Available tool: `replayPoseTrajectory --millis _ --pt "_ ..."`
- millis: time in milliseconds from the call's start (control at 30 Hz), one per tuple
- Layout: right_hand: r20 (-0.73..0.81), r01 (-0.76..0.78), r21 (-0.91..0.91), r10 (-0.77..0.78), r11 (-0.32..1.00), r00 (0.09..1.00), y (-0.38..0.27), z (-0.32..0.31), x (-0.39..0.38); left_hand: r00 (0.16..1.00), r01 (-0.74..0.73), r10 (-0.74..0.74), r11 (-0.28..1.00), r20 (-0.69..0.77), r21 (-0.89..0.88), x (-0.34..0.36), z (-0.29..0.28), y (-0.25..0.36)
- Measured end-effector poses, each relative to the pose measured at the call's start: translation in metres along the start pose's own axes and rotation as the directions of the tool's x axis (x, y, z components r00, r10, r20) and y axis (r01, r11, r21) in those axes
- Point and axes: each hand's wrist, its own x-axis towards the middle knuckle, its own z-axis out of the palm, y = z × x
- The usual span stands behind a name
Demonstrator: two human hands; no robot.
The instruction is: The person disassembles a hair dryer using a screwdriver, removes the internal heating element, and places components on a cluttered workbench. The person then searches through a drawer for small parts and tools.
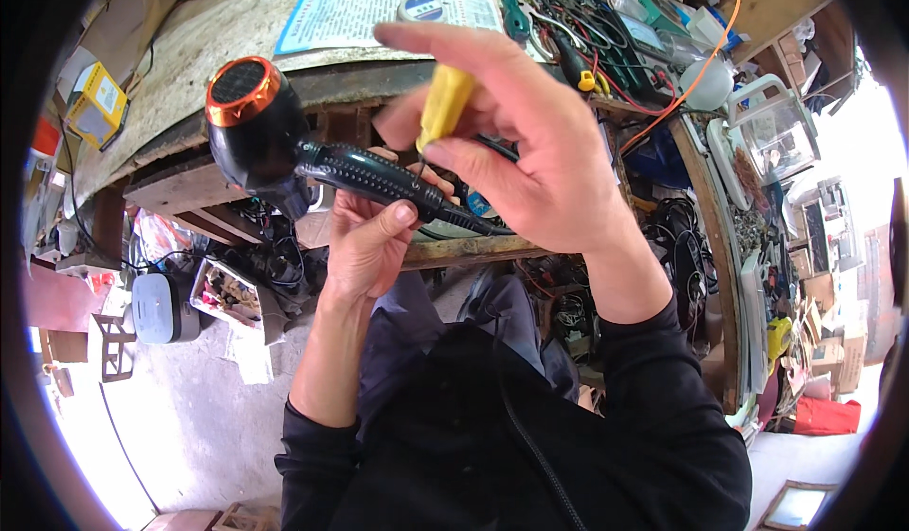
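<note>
A black hair dryer [248,143] with a shiny orange ring round its rear grille is held over the workbench's front edge. My left hand [365,247] is closed around the dryer's studded handle from below, near the cord end. My right hand [535,138] pinches a screwdriver by its yellow handle [445,100], above the dryer's grip. The screwdriver's tip points down at the grip; whether it sits in a screw I cannot make out. Some fingers of the right hand are raised and slightly blurred.
A printed sheet [355,10] lies on the workbench [204,44], with a small round container [419,8] on it. Tangled wires and pliers [516,18] crowd the right side. A yellow box [98,105] stands at the left; an orange cable [705,67] crosses at the right.
</note>
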Motion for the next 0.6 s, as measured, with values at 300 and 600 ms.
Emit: replayPoseTrajectory --millis 300,600 --pt "0.094 -0.060 0.009 0.059 0.998 0.994 -0.002 -0.009 0.001 1.000 0.010 -0.009 1.000 0.007 -0.022 0.001 -0.004 -0.002" --pt "0.020 -0.007 -0.020 0.008 1.000 1.000 0.004 -0.001 -0.001 1.000 0.016 -0.016 1.000 0.021 0.006 0.000 -0.007 0.002"
